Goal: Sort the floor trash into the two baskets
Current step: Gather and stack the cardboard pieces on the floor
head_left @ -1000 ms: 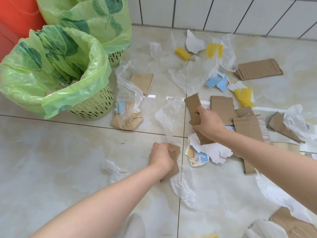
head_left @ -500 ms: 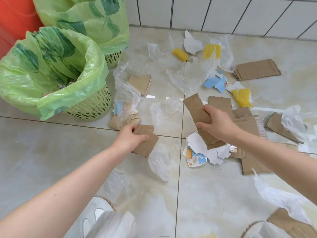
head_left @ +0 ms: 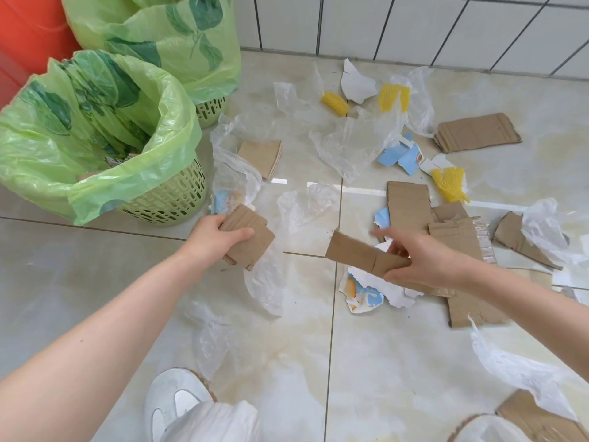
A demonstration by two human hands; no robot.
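Observation:
My left hand (head_left: 214, 235) grips a small brown cardboard piece (head_left: 251, 240) just right of the near basket (head_left: 169, 199), a green slotted basket lined with a green leaf-print bag holding some cardboard. My right hand (head_left: 424, 261) holds a long cardboard strip (head_left: 357, 253) above torn printed paper (head_left: 363, 295). A second basket (head_left: 212, 111) with the same kind of bag stands behind the first. Scattered on the floor are more cardboard pieces (head_left: 408, 202), clear plastic bags (head_left: 353, 145), yellow foam nets (head_left: 451, 183) and blue paper scraps (head_left: 403, 156).
An orange container (head_left: 28, 36) stands at the far left behind the baskets. A white tiled wall (head_left: 414, 23) bounds the floor at the back. My white shoes (head_left: 175, 400) are at the bottom edge, with plastic film (head_left: 210, 339) lying in front of them.
My left hand has carried its cardboard piece up and left, toward the near basket. My right hand has lifted the long strip off the pile and swung it leftward.

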